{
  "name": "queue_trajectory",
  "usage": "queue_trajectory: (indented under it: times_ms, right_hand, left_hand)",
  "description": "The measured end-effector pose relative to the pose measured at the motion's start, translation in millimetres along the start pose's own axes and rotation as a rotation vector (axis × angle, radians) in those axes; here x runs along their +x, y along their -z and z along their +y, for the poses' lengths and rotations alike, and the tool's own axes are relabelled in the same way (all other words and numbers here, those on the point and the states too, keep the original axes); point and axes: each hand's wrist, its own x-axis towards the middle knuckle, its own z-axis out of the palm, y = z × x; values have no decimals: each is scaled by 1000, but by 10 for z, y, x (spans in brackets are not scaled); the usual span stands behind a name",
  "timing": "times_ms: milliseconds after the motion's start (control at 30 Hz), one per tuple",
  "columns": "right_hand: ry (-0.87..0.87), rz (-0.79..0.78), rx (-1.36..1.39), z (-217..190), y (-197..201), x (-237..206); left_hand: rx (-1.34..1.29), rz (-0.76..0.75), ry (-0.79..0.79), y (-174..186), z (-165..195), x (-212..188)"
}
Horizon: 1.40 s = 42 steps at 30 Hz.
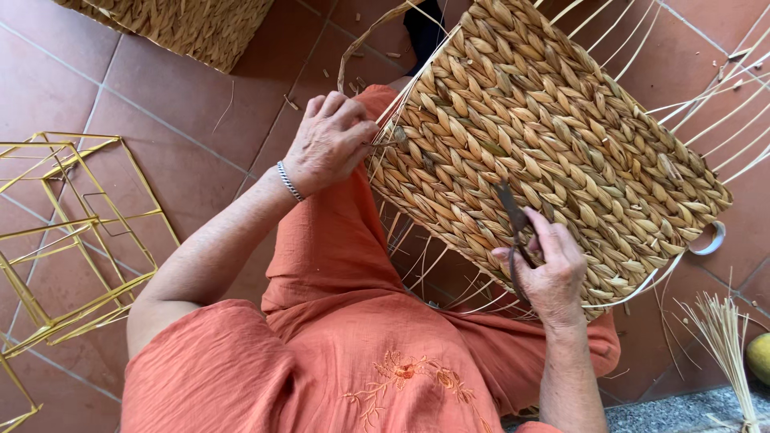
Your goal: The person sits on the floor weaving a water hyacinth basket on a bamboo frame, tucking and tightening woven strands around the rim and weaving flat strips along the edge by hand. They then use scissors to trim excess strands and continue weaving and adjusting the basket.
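Woven basket [553,136], centre to upper right of frame, tilted across the lap, inside hidden. Left hand [330,143], upper centre, fingers pinched together on a strand at the basket's edge. Right hand [549,269], lower right, clamped on scissors [513,220] lying against the weave. Second basket [184,24], top left; yellow wire frames [72,232], left edge

The basket [545,152] rests tilted on the person's lap, over the floor [160,104]; the left hand [330,140] sits at its left edge, the right hand [545,273] at its lower side, scissors [513,220] lying on the weave; wire frames [72,232] stand on the floor to the left; another basket [176,24] lies behind them; a reed bundle [726,337] stands at the right.
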Motion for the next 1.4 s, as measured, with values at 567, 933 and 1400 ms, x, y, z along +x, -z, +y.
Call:
queue_trajectory:
  times_ms: [567, 933, 1400]
  right_hand:
    - [-148, -321, 698, -643, -703, -18]
    - [-253, -262, 840, -704, -776, -76]
    - [-246, 292, 407, 815, 516, -536]
  left_hand:
    - [-684, -7, 105, 121, 623, -105]
    - [-651, 16, 85, 221, 629, -68]
    - [-222, 161, 514, 395, -838, 158]
